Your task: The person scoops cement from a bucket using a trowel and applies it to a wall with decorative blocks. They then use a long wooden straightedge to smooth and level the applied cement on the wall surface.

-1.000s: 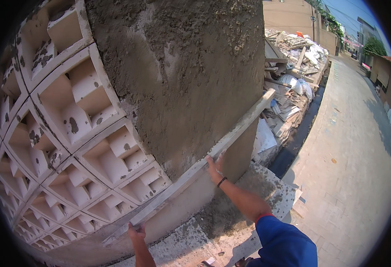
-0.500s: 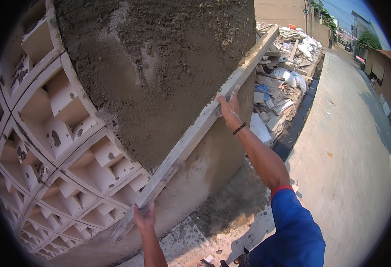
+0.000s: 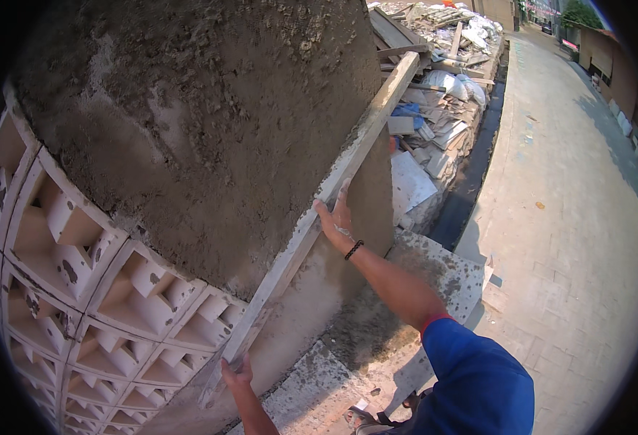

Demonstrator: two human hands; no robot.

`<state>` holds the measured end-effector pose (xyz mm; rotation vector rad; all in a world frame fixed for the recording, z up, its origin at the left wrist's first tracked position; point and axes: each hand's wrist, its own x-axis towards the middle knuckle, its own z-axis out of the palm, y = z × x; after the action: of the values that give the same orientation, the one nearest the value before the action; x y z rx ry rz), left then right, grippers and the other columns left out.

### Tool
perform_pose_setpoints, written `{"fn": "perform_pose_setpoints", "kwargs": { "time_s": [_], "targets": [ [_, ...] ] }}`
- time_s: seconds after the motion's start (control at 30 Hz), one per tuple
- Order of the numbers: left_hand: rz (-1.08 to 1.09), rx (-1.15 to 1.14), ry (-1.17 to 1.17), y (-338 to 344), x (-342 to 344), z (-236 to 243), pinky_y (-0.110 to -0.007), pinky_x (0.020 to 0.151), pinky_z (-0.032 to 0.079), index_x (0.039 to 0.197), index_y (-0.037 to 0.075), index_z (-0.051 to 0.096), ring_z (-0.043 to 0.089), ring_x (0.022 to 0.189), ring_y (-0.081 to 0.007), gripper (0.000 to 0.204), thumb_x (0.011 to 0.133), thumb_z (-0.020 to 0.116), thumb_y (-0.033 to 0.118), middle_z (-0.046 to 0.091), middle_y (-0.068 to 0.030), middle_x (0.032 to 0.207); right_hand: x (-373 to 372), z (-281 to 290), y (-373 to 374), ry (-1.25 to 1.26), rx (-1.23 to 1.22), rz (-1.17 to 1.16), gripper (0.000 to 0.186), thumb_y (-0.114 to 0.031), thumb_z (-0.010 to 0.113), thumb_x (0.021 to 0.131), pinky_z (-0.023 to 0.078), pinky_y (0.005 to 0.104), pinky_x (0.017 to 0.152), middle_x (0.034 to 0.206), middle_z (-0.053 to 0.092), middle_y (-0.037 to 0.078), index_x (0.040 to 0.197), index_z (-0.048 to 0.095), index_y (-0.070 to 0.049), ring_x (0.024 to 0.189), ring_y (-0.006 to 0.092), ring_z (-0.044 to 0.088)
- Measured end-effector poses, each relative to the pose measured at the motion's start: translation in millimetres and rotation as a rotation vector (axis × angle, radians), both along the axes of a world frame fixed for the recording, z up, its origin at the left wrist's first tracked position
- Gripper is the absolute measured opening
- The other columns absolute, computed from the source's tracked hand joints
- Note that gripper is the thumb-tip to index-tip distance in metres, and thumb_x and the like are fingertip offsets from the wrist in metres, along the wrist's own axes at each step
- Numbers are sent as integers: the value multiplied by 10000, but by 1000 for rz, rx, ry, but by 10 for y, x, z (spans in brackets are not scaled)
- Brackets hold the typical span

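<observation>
A long, straight, mortar-smeared board (image 3: 282,272) lies aslant against the wall, its upper end sticking out past the wall's right edge. Near its lower end my left hand (image 3: 237,371) grips it, fingers partly hidden behind. Around the middle my right hand (image 3: 338,217) clasps the board, thumb on one side and fingers on the other; a dark beaded bracelet circles that wrist. Rough, wet grey mortar (image 3: 188,145) coats the wall above the board. Below the board the wall face looks smoother.
Pale hollow breeze blocks (image 3: 126,293) fill the wall at the left. Beyond the corner lie heaped rubble, planks and sacks (image 3: 435,138), beside a dark drainage channel (image 3: 464,196). A paved lane (image 3: 551,217) runs along the right. A mortar-splashed ledge (image 3: 311,384) lies below.
My view has shifted. The board now appears lower and steeper in the picture, and my right hand sits lower and further left. Both hands have kept hold of the board.
</observation>
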<state>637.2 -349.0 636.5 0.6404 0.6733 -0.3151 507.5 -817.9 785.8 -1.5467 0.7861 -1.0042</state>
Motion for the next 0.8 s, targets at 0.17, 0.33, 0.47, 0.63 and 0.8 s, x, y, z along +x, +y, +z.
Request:
{"fn": "perform_pose_setpoints", "kwargs": {
  "time_s": [0.17, 0.33, 0.47, 0.63, 0.8],
  "targets": [
    [-15, 57, 28, 469, 57, -662, -529, 977, 469, 1321, 117, 479, 469, 1235, -347, 512, 917, 579, 415, 488, -100, 1339, 183, -1219, 265, 47, 68, -44, 1050, -532, 573, 865, 305, 444, 1099, 1487, 246, 331, 1510, -97, -46, 1344, 440, 339],
    [-9, 109, 18, 640, 127, -1182, -549, 988, 467, 1354, 134, 424, 426, 1262, -377, 566, 907, 594, 437, 418, -144, 1356, 364, -2678, 262, 130, 255, -43, 1084, -535, 609, 849, 353, 445, 1068, 1560, 85, 239, 1511, -129, -97, 1392, 386, 267],
    [-38, 182, -44, 758, 117, -1577, -557, 993, 452, 1351, 136, 428, 435, 1253, -378, 557, 920, 566, 461, 414, -153, 1376, 266, -3591, 372, -84, 758, 98, 1059, -338, 694, 852, 560, 458, 849, 1559, 112, 169, 1518, -120, -210, 1318, 368, 384],
    [-97, 178, -186, 919, 112, -1978, -555, 1002, 434, 1353, 143, 429, 449, 1253, -368, 541, 945, 514, 487, 426, -149, 1393, 159, -3975, 517, -191, 988, 150, 1078, -282, 704, 841, 555, 480, 852, 1545, 153, 147, 1514, -138, -249, 1287, 356, 414],
    [-17, 211, -68, 914, 144, -2036, -555, 1026, 422, 1360, 98, 414, 447, 1270, -357, 545, 969, 477, 473, 432, -139, 1394, 146, -3659, 433, -297, 807, 133, 1073, -241, 675, 845, 545, 464, 855, 1559, 104, 140, 1511, -166, -235, 1290, 348, 412]
  ]
}}
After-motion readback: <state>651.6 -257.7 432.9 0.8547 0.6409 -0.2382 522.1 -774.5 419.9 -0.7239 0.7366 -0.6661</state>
